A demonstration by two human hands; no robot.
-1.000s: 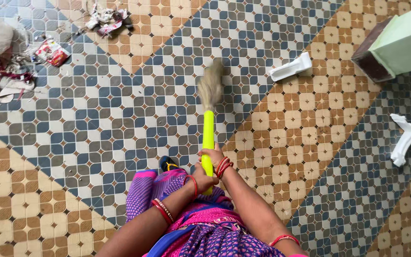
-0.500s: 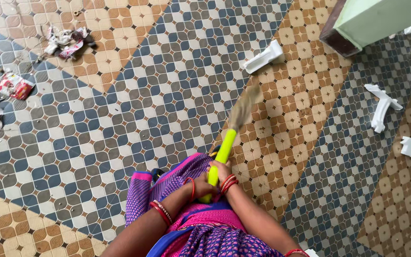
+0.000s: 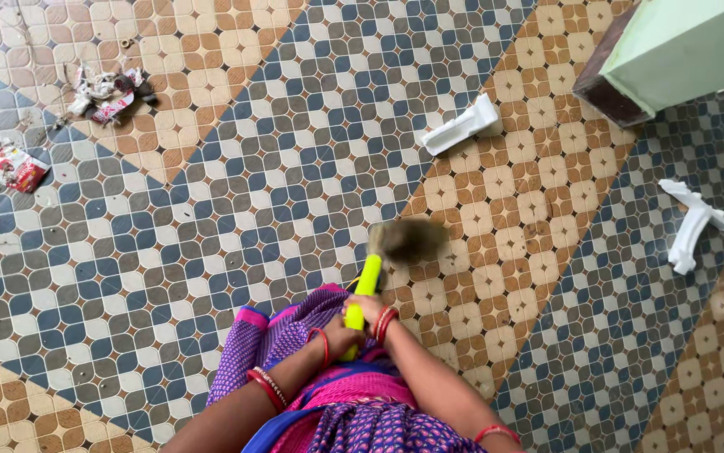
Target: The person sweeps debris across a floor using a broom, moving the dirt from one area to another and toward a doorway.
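Head view shows both hands low in the middle of the tiled floor (image 3: 169, 243), the left hand (image 3: 338, 337) and right hand (image 3: 368, 309) with fingers wrapped tight around the yellow-green handle of a broom (image 3: 363, 285). Its brown bristles (image 3: 408, 239) look blurry just above the hands. White foam pieces (image 3: 463, 126) lie near the floor's top right, paper scraps (image 3: 102, 88) near its top left.

Neon-yellow broom handle (image 3: 365, 282), seemingly brownish bristles (image 3: 408, 238)
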